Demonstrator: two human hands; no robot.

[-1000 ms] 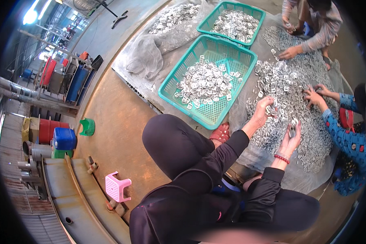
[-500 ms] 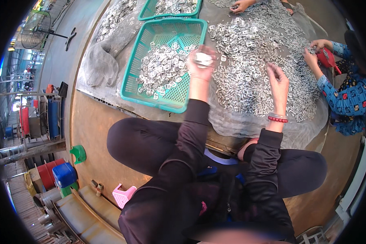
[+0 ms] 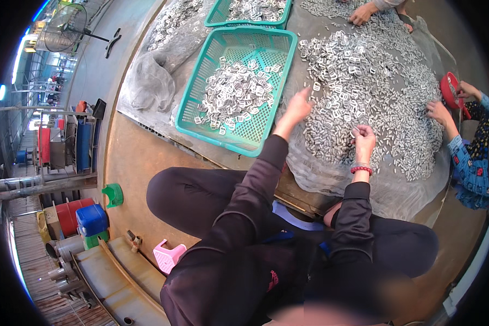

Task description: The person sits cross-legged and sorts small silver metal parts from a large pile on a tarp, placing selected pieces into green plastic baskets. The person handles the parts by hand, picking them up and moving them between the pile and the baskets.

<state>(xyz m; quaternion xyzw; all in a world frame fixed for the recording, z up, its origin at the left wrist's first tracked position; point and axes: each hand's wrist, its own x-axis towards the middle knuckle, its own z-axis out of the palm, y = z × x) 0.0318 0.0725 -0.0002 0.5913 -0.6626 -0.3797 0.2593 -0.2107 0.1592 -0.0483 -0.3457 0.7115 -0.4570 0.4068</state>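
By the teal basket's (image 3: 201, 103) right rim, the left hand (image 3: 298, 106) hovers, fingers spread (nothing held); the right hand (image 3: 363, 137) pinches small metal pieces (image 3: 375, 98) on the grey sheet (image 3: 396, 190).

Both arms are covered in long black sleeves of a plain, slightly creased fabric that end in snug cuffs just short of the wrists. The left hand (image 3: 298, 106) is bare, without ring or glove. Just below the right hand (image 3: 363, 137), at the wrist above the cuff, sits a bracelet (image 3: 362, 169) of round red beads. Dark trousers cover the folded legs, and a small red mark shows on the black top.
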